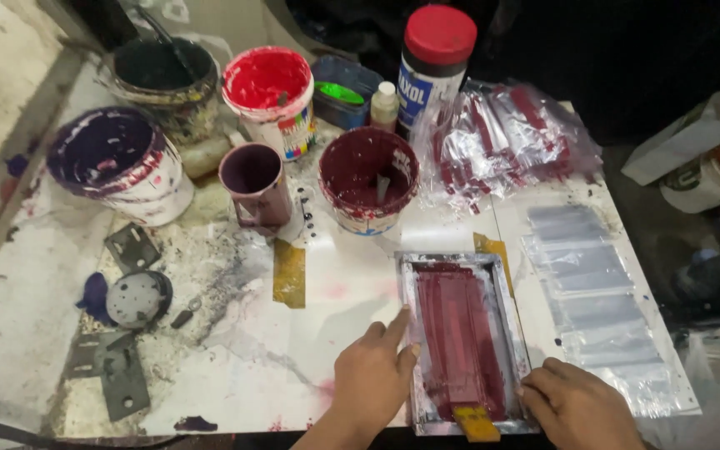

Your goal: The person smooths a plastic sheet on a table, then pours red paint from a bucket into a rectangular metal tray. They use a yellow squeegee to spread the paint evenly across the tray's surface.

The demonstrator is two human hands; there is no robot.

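Observation:
A small metal-framed printing screen [462,342] smeared with dark red ink lies on the white table [235,367] near its front edge. My left hand [374,377] rests against the frame's left side, fingers pressing on its rim. Touching the frame's lower right corner is my right hand [577,406], fingers curled. A yellow-handled squeegee [476,423] lies inside the screen at its near end, between both hands. A row of clear plastic pouches [595,304] lies to the right of the screen.
Paint tubs stand at the back: maroon [367,179], red [270,96], purple [120,164], dark [165,79], plus a purple mug [253,183] and a red-lidded jar [433,62]. Printed pouches [502,142] pile up behind the screen. Metal plates [122,375] lie front left.

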